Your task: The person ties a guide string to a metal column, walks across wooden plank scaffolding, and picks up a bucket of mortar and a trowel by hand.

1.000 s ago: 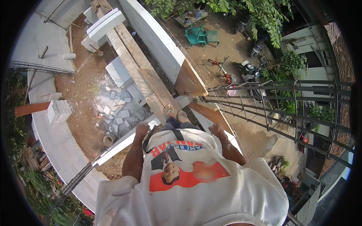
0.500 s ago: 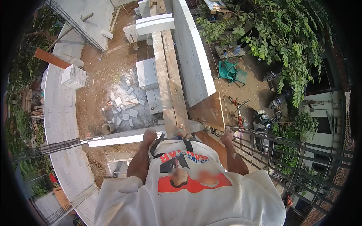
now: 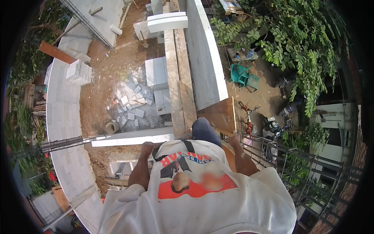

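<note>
My left hand is just below the white top of a low block wall. Its fingers are too small and turned away to make out. On the other side my right hand is by the lower end of a brown wooden board and the steel rebar cage. Its fingers are hidden, so whether it touches either one is unclear. Between my hands a raised knee in dark blue trousers shows above the long wooden planks.
White blocks rest across the planks, and more blocks are stacked beside them. Broken block pieces and a bucket lie below on the ground. A tall wall runs along the right, with green chairs and a motorbike beyond.
My left hand has moved back and left, from the wall end to just below it. My knee has risen into view over the planks. The right hand has barely moved.
</note>
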`<state>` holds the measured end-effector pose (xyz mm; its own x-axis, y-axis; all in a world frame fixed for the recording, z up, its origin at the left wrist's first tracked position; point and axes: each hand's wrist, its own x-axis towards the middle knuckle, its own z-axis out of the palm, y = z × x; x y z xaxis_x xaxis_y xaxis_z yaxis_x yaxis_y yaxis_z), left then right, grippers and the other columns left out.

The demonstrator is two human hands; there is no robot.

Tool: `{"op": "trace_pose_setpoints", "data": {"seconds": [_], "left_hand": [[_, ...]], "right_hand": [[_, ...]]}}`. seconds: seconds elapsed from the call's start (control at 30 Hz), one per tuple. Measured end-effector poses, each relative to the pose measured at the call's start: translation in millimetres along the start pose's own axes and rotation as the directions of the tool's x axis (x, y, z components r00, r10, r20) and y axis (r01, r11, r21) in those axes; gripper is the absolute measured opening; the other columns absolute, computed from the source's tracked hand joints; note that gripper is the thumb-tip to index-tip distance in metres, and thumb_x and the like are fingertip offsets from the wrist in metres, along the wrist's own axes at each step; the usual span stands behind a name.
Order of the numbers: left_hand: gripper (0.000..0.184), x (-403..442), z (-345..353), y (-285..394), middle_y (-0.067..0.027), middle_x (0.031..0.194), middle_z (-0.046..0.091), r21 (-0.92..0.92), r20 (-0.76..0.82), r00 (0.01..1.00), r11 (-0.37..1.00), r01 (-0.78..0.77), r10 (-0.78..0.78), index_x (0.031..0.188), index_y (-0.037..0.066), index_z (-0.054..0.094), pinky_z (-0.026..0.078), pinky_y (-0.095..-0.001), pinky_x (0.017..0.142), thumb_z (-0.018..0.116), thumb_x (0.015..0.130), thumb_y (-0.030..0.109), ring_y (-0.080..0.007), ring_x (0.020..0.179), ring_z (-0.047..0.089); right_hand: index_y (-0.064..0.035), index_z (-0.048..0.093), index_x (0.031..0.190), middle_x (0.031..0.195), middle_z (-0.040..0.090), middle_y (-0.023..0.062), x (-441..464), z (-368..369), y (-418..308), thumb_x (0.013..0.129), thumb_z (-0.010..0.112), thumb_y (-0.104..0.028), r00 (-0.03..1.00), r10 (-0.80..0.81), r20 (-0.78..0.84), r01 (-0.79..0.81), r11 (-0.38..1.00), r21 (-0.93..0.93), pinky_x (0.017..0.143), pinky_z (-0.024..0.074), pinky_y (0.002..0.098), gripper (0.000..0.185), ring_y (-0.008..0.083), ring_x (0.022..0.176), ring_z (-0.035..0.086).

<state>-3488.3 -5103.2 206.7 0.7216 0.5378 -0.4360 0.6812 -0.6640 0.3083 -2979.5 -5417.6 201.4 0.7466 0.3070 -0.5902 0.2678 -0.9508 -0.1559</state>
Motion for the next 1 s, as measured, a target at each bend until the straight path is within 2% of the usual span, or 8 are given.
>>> {"op": "trace_pose_setpoints", "data": {"seconds": [0.27, 0.4, 0.47, 0.63, 0.7, 0.93, 0.97, 1.0], "left_hand": [[0.011, 35.8, 0.7, -26.5, -0.0106, 0.092, 0.072, 0.159, -0.015, 0.996, 0.984, -0.085, 0.088, 0.081, 0.008, 0.074, 0.056, -0.0402, 0.079, 0.071, 0.081, 0.019, -0.028, 0.09, 0.069], [0.024, 67.2, 22.1, -62.4, -0.0167, 0.096, 0.07, -0.715, -0.04, 0.995, 0.698, 0.037, -0.093, 0.107, -0.002, 0.065, 0.059, -0.0404, 0.07, 0.062, 0.084, 0.003, -0.0277, 0.083, 0.071], [0.036, 75.4, 22.1, -79.1, -0.0181, 0.098, 0.069, 0.137, -0.254, 0.819, 0.857, -0.496, 0.515, 0.122, -0.005, 0.055, 0.059, -0.0395, 0.062, 0.055, 0.088, 0.004, -0.0284, 0.078, 0.071], [0.03, 103.4, 29.5, -96.5, -0.009, 0.103, 0.072, -0.839, 0.098, 0.951, 0.489, 0.237, -0.292, 0.104, 0.007, 0.071, 0.057, -0.0398, 0.079, 0.076, 0.076, 0.014, -0.0257, 0.096, 0.07], [0.029, 123.0, 17.7, -111.4, -0.0017, 0.097, 0.07, 0.001, -0.005, 1.0, 1.0, -0.009, 0.009, 0.097, 0.017, 0.075, 0.054, -0.0401, 0.082, 0.081, 0.069, 0.021, -0.0259, 0.094, 0.067], [0.018, 263.3, -48.6, -162.0, -0.0077, 0.103, 0.071, -0.941, 0.315, 0.874, 0.001, 0.339, -0.371, 0.101, 0.009, 0.07, 0.052, -0.0452, 0.077, 0.068, 0.087, 0.02, -0.0257, 0.092, 0.07], [0.018, 298.5, -56.5, -175.0, -0.0077, 0.103, 0.071, -0.947, 0.294, 0.884, 0.016, 0.322, -0.364, 0.101, 0.009, 0.07, 0.052, -0.0452, 0.077, 0.068, 0.087, 0.02, -0.0257, 0.092, 0.07], [0.019, 334.2, -62.0, -187.7, -0.0071, 0.105, 0.072, -0.524, -0.002, 0.991, 0.844, 0.116, -0.137, 0.101, 0.012, 0.07, 0.052, -0.0464, 0.078, 0.07, 0.084, 0.021, -0.0265, 0.095, 0.07]], "right_hand": [[0.0038, 0.04, 0.146, 0.143, 0.049, 0.0267, -12.9, -15.8, -15.0, 0.076, 0.078, -0.026, 0.996, -0.068, 0.053, 0.065, 0.996, 0.056, 0.115, 0.0366, 0.0398, 0.084, 0.0384, 0.138, 0.041], [0.0037, 0.043, 0.144, 0.14, 0.052, 0.0272, -5.4, -5.7, -6.7, 0.076, 0.077, -0.025, 0.996, -0.07, 0.05, 0.068, 0.997, 0.043, 0.114, 0.0381, 0.0411, 0.082, 0.0392, 0.136, 0.045], [0.0052, 0.048, 0.137, 0.132, 0.058, 0.0282, -8.4, -5.9, -7.3, 0.075, 0.077, -0.023, 0.993, -0.119, -0.017, 0.119, 0.993, 0.028, 0.109, 0.0434, 0.0429, 0.075, 0.0417, 0.128, 0.052], [0.0041, 0.056, 0.125, 0.117, 0.063, 0.0309, -14.4, -23.1, -19.2, 0.073, 0.075, -0.019, 0.989, -0.151, -0.005, 0.151, 0.987, 0.05, 0.098, 0.0495, 0.0461, 0.06, 0.0446, 0.114, 0.06], [0.0019, 0.062, 0.115, 0.107, 0.067, 0.03, -9.7, -10.6, -10.6, 0.072, 0.075, -0.019, 0.974, -0.181, -0.134, 0.196, 0.974, 0.112, 0.09, 0.0527, 0.047, 0.05, 0.0449, 0.105, 0.064], [-0.0009, 0.069, 0.092, 0.077, 0.07, 0.0201, 79.6, -16.0, -27.7, 0.076, 0.073, -0.018, 0.959, -0.246, 0.14, 0.262, 0.958, -0.117, 0.072, 0.0572, 0.0454, 0.024, 0.0356, 0.078, 0.071], [-0.0015, 0.069, 0.091, 0.077, 0.07, 0.0195, 95.9, -18.7, -42.8, 0.076, 0.073, -0.017, 0.954, -0.245, 0.175, 0.266, 0.958, -0.11, 0.073, 0.0572, 0.0452, 0.023, 0.035, 0.078, 0.071], [-0.002, 0.069, 0.09, 0.077, 0.07, 0.0188, 112.9, -22.4, -60.8, 0.075, 0.073, -0.017, 0.947, -0.249, 0.202, 0.274, 0.956, -0.108, 0.073, 0.0571, 0.045, 0.022, 0.0344, 0.078, 0.071]]}}
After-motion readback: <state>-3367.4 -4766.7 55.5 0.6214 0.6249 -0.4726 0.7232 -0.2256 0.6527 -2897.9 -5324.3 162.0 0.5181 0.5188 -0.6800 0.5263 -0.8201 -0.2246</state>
